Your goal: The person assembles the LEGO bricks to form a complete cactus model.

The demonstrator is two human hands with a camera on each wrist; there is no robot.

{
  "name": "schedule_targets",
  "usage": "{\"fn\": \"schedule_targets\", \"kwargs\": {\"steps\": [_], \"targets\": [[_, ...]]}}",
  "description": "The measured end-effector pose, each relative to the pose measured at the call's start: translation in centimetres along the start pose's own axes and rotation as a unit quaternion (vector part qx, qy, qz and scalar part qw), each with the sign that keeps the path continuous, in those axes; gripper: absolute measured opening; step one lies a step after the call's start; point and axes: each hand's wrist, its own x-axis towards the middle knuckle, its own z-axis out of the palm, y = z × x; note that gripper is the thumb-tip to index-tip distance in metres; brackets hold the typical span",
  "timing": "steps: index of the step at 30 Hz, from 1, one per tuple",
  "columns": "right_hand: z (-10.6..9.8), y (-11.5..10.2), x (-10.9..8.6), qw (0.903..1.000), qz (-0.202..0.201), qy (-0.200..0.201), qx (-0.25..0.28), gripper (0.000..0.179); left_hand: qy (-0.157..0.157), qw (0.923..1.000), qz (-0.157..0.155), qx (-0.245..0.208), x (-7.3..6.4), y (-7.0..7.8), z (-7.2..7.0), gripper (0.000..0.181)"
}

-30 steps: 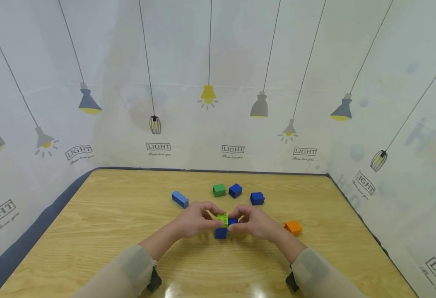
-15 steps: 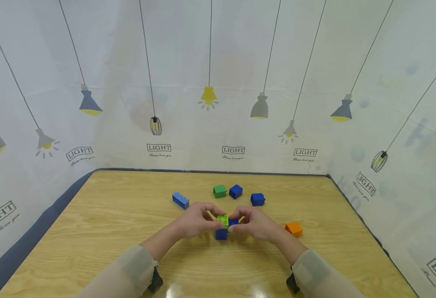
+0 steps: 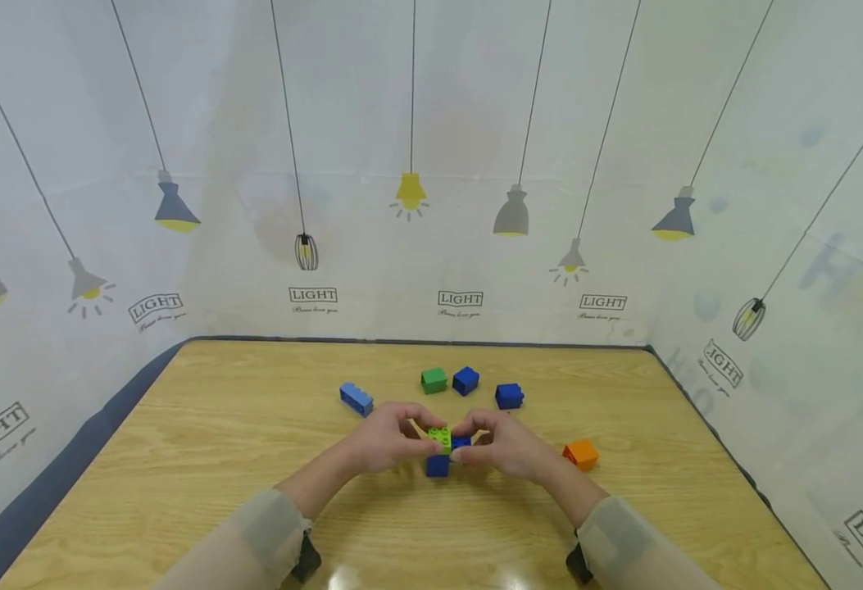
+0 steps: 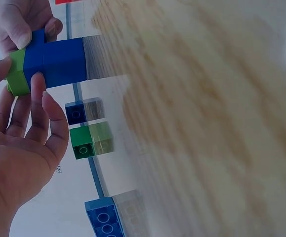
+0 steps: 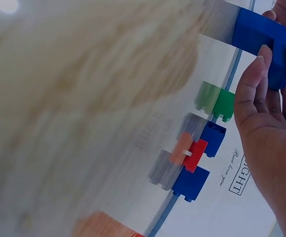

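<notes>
A lime-green toy building brick [image 3: 442, 436] tops a small upright stack, with a blue brick [image 3: 438, 467] at the bottom on the table. Another blue brick [image 5: 280, 66] sits between them and juts out to the right. My left hand [image 3: 387, 438] pinches the stack from the left, its thumb on the lime-green brick and a fingertip against the blue in the left wrist view. From the other side, my right hand [image 3: 508, 447] pinches the jutting blue brick between thumb and fingers. The fingers partly cover the joints between bricks.
Beyond the hands lie a light-blue long brick [image 3: 356, 399], a green brick [image 3: 433, 380] and two blue bricks [image 3: 465, 380]. An orange brick [image 3: 581, 454] lies by the right forearm. The right wrist view also shows a red brick [image 5: 195, 155]. Fabric walls surround the wooden table [image 3: 254, 369].
</notes>
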Motion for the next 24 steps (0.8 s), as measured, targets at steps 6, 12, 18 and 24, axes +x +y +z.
{"fn": "schedule_targets", "kwargs": {"steps": [6, 12, 18, 24], "targets": [[0.04, 0.32, 0.10, 1.0000, -0.003, 0.001, -0.002, 0.028, -0.004, 0.9999, 0.003, 0.010, 0.00, 0.02, -0.03, 0.030], [0.01, 0.32, 0.21, 1.0000, -0.005, 0.000, -0.005, 0.029, -0.009, 0.9998, 0.007, 0.013, 0.02, -0.07, -0.25, 0.029], [0.05, 0.37, 0.23, 1.0000, 0.001, 0.002, -0.006, 0.029, -0.022, 0.9996, 0.016, 0.008, 0.01, -0.15, -0.44, 0.030], [-0.06, 0.45, 0.27, 1.0000, 0.005, 0.003, 0.001, 0.028, -0.014, 0.9998, 0.015, 0.005, -0.02, -0.34, -0.59, 0.031]]}}
